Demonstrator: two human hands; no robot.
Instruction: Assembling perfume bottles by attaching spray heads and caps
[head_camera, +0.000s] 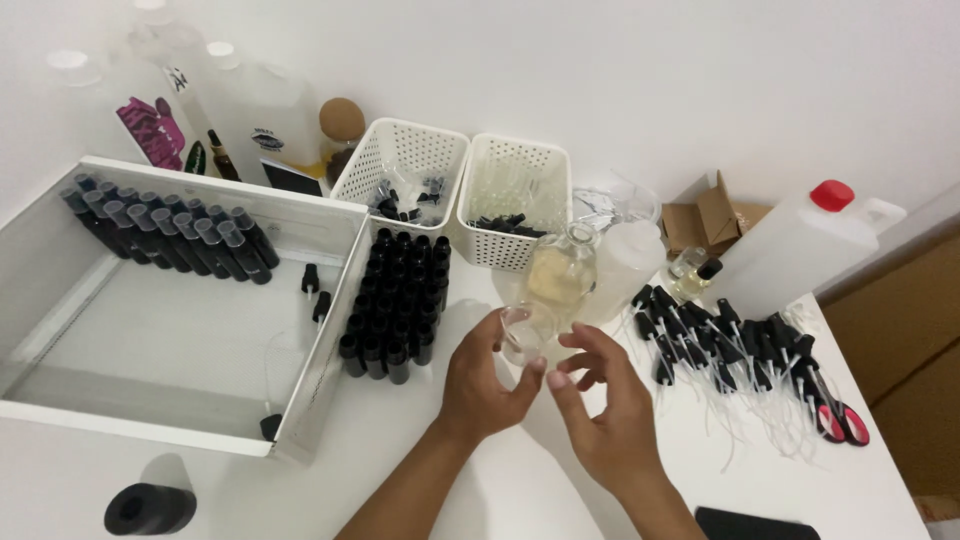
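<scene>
My left hand (482, 380) holds a small clear glass piece (520, 333) between thumb and fingers, low over the white table (480, 480). My right hand (600, 400) hovers just to its right with fingers spread, holding nothing I can make out. Right behind the hands stands a clear glass bottle of pale yellow liquid (562, 272). A block of small black bottles (396, 305) stands upright to the left of my left hand.
A large white tray (330, 330) at left holds a row of black capped bottles (165, 230). Two white perforated baskets (405, 160) (515, 200) stand behind. Black spray pumps with white tubes (730, 345), red-handled scissors (835, 415) and a red-capped white jug (800, 245) lie right.
</scene>
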